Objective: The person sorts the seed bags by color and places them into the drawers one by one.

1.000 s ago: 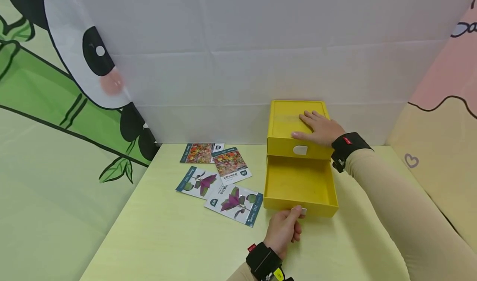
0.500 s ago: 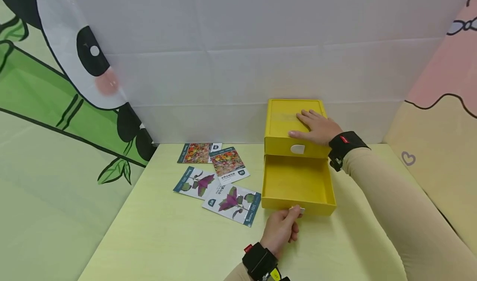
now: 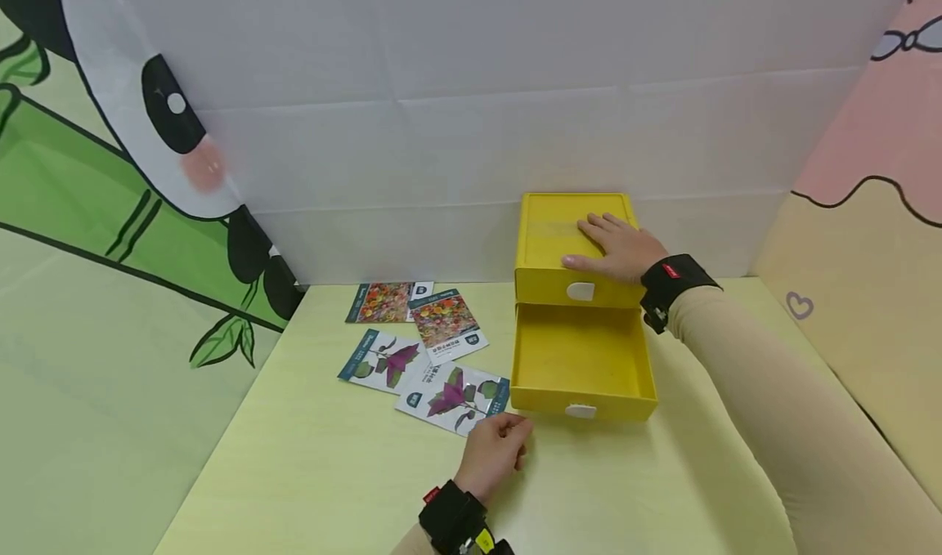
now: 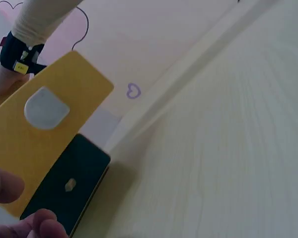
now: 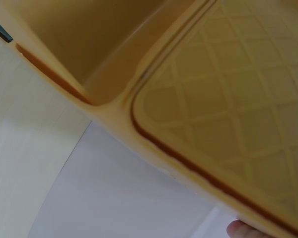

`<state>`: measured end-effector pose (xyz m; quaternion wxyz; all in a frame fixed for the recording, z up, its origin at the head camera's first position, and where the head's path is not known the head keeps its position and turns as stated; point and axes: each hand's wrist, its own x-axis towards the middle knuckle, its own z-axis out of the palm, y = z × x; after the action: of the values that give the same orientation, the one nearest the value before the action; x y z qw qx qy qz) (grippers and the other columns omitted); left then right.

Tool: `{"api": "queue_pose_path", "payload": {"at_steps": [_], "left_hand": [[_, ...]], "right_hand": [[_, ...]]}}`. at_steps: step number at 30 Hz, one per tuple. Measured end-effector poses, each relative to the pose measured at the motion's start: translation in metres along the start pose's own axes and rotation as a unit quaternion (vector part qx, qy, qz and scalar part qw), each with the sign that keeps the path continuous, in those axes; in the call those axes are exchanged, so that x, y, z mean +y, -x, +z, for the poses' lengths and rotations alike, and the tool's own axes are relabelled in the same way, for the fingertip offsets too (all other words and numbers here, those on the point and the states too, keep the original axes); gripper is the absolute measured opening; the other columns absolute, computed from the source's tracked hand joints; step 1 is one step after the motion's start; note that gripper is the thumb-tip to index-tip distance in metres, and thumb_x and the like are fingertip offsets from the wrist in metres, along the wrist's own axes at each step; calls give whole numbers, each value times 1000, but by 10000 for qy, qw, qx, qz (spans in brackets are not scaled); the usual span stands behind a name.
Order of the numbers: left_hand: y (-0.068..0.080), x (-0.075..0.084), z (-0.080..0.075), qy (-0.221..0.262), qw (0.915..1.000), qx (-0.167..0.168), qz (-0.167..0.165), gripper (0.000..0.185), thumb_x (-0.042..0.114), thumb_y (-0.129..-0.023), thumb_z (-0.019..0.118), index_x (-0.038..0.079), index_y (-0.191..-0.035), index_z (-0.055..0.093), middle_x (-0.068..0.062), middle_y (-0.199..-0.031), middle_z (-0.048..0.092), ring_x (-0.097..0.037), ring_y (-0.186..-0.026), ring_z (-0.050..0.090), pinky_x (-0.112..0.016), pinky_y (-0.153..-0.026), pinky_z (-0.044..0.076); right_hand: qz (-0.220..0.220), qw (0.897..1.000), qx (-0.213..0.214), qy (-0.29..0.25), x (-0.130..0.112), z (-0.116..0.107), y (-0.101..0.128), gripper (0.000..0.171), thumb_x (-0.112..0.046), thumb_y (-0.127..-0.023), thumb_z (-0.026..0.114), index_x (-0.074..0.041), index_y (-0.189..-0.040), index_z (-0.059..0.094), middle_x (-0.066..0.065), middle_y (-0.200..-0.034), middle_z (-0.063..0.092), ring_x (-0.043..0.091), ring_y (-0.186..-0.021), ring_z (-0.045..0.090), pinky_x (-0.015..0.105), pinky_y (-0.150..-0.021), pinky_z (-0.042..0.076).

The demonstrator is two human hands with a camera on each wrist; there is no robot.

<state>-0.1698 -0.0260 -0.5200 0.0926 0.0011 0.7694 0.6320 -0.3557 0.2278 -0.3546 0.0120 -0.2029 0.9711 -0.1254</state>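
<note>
Right wrist view shows only yellow plastic close up and one fingertip at the frame's bottom edge; the left hand's (image 3: 495, 450) fingertips are cut off in the left wrist view. That hand has left the white tab of the open lower drawer (image 3: 581, 367) and now lies loosely curled on the table (image 3: 309, 465), holding nothing, just beside the nearest seed packet (image 3: 452, 396). Right hand (image 3: 614, 248) lies flat, fingers straight, atop the yellow drawer box (image 3: 570, 220) by the table's far edge; three more packets (image 3: 412, 326) lie left of it.

- Staged recording booth, not a lived-in room: plain white creased backdrop sheet (image 3: 471, 114) behind the table.
- Cartoon side panels: panda with bamboo (image 3: 110, 171), pink-and-cream heart print (image 3: 868, 236).
- Pale wood-grain tabletop (image 3: 331, 473).
</note>
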Motion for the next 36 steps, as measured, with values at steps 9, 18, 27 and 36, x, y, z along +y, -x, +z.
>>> {"api": "queue_pose_path", "payload": {"at_steps": [9,18,27,36], "left_hand": [[-21,0,-77,-3397,9286,1269,788,29,35,-89,67,7,-98,70,3,-64,53,-12,-55,47,-28,-50,36],[-53,-7,-123,-5290,8347,1527,-82,85,66,-78,65,-8,-120,57,-26,-109,60,-41,-96,60,-52,-71,53],[-60,-17,-133,-5401,8270,1420,-643,102,73,-69,67,-9,-127,52,-28,-114,57,-45,-98,58,-55,-71,52],[-59,-21,-135,-5277,8365,1388,-500,97,67,-69,72,-11,-122,53,-28,-110,56,-44,-93,60,-54,-73,52]], "right_hand": [[35,10000,16,61,3,0,-1,94,-74,-87,40,-12,-154,20,15,-159,14,38,-145,8,69,-106,8],[91,9999,-28,63,1,-1,0,93,-74,-87,40,-13,-154,19,15,-159,14,37,-145,7,69,-106,7],[83,10000,-32,36,-2,-1,1,93,-72,-87,42,-12,-154,19,15,-159,14,37,-145,7,69,-106,7],[84,9999,-17,89,-2,0,-1,94,-75,-86,40,-13,-154,19,15,-159,14,36,-145,7,68,-106,8]]}}
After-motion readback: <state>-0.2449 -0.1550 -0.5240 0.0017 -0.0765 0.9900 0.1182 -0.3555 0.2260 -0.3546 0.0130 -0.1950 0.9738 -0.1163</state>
